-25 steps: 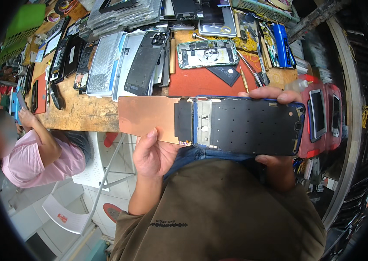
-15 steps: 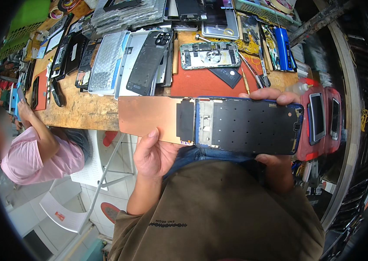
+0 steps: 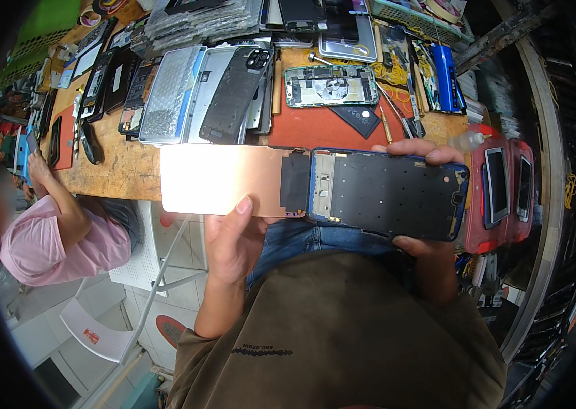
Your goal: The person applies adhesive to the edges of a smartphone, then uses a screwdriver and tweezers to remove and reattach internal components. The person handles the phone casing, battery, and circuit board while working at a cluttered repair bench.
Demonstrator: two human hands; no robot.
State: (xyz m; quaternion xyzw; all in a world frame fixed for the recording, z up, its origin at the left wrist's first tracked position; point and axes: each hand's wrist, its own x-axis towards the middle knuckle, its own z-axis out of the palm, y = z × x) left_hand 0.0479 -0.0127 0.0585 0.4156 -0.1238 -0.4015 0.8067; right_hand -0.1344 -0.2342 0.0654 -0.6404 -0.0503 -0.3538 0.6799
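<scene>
My left hand [image 3: 237, 238] grips a phone screen panel [image 3: 223, 183], its coppery back facing up and the thumb pressed on its near edge. Light glares off the panel's left half. A dark strip runs down its right end, beside a phone frame [image 3: 390, 194] with a black inner face and blue rim. Around that frame's right part my right hand [image 3: 431, 151] is closed, fingers over the far edge and thumb at the near edge. Panel and frame lie end to end, close together; whether a cable joins them I cannot tell.
Beyond my hands, a wooden bench holds an opened phone [image 3: 332, 86] on a red mat [image 3: 294, 126], a dark phone back [image 3: 237, 95] and tweezers [image 3: 397, 109]. At right, a red case [image 3: 523, 191] carries two phones. A person in a pink shirt [image 3: 70, 238] sits at left.
The screen panel has swung level and slid slightly left, its back now catching bright glare. The phone frame has tilted a little, and both hands keep their hold.
</scene>
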